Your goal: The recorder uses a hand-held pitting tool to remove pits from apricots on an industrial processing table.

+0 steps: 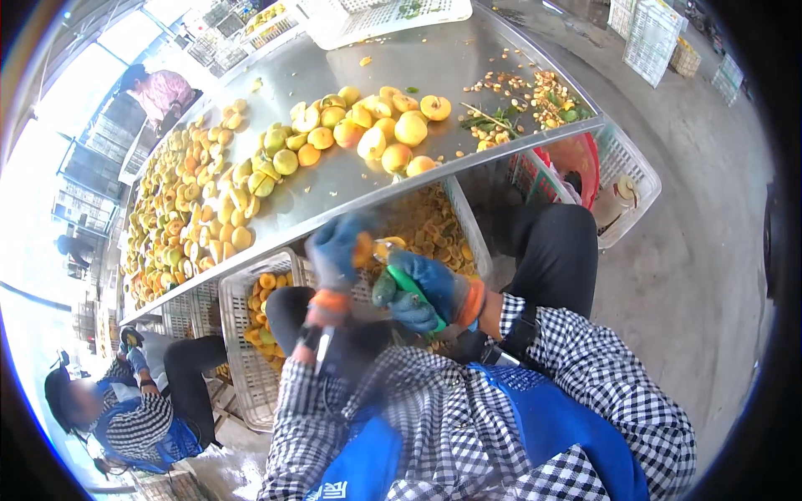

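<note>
My right hand [426, 292], in a blue glove with an orange cuff, is closed around a green-handled tool [409, 286]. The tool's working end is too small and blurred to name. Close by on the left is my left hand [337, 255], gloved the same way and smeared by motion. Its fingers appear closed on an orange-yellow peach [363, 250], partly hidden by the glove. Both hands are over a white crate of cut peach pieces [418, 215], below the table's front edge. Whole and split peaches [411, 129] lie on the metal table [326, 188] ahead.
Many peach halves [188, 196] cover the table's left side. Pits and leaves [535, 100] lie at its right corner. A white crate [251, 376] of peach pieces stands by my left knee. Under the right corner is a red basket [576, 159]. A co-worker [138, 409] sits at left.
</note>
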The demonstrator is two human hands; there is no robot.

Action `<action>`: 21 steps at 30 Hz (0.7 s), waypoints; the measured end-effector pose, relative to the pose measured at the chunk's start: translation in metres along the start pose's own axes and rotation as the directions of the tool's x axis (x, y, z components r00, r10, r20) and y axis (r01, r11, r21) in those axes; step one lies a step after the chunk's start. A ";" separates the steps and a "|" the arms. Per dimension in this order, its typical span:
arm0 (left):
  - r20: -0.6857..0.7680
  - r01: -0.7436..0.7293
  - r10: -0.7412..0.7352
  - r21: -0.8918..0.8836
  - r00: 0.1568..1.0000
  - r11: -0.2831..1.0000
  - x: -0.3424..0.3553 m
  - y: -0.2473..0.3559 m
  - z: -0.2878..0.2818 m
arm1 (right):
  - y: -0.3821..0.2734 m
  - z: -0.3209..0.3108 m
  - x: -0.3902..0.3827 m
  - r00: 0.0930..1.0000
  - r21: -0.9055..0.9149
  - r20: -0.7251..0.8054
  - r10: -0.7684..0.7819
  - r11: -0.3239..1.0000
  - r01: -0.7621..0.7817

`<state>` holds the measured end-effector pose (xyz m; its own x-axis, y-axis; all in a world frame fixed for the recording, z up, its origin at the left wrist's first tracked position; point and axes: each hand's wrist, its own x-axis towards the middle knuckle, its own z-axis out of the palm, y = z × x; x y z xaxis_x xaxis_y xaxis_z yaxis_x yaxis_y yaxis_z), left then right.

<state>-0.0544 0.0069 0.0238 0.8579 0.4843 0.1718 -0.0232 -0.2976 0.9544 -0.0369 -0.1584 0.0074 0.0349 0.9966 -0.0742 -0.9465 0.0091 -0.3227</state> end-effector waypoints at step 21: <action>0.316 0.145 -0.309 0.450 0.897 0.881 0.158 -0.012 0.025 | -0.012 -0.018 -0.015 0.627 -0.978 -0.113 -0.771 -0.023 -0.205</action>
<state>0.0939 0.0668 0.0331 0.9389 0.2661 -0.2184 0.3352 -0.5623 0.7560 -0.0203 -0.1753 -0.0047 0.7877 0.6086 0.0953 0.3290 -0.2847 -0.9004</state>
